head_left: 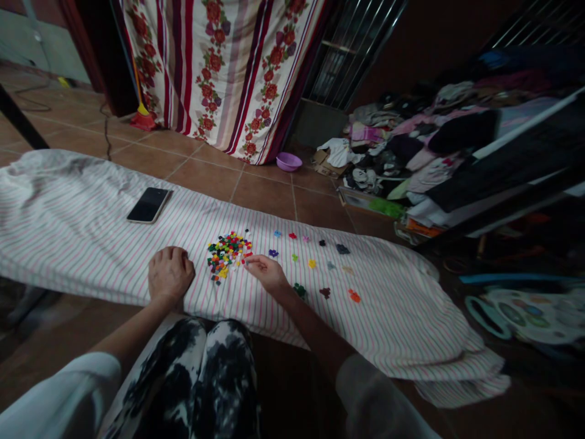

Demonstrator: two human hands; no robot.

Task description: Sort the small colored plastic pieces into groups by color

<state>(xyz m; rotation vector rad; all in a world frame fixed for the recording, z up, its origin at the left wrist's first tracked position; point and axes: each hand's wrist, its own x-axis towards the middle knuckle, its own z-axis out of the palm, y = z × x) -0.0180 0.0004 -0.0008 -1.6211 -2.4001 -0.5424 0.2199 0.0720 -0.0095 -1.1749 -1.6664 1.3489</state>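
- Desk: long, draped in a striped cloth (388, 329). Soft, creased surface; small bits could snag or shift if it gets tugged.
- Patterned curtain (233, 67) behind, clothes pile (425, 134) off to the right, purple basin (289, 161) on floor.
- Left hand (170, 272): back up, resting on cloth left of the mixed pieces, fingers bent. Underside hidden, can't tell if anything's under it.
- Right hand (267, 272): at the right edge of the mixed pieces, thumb and forefinger in a narrow pinch. Too small to tell if a piece is between them.
- Mixed pieces (227, 249): multicolour pile on cloth, between the hands and slightly beyond. Likely stiff plastic, near weightless, maybe slick; pile would scatter if pushed. Light pinch on opposite edges, picking from the rim.
- Phone (148, 205): flat, screen up, beyond left hand. Rigid, smooth, heavier than the bits; hold by long sides.
- Little single-colour groups, right of the pile: purple group (273, 252), yellow group (312, 263), brown group (325, 292), orange group (354, 296), others. Loose, easily nudged; fingertips from above.
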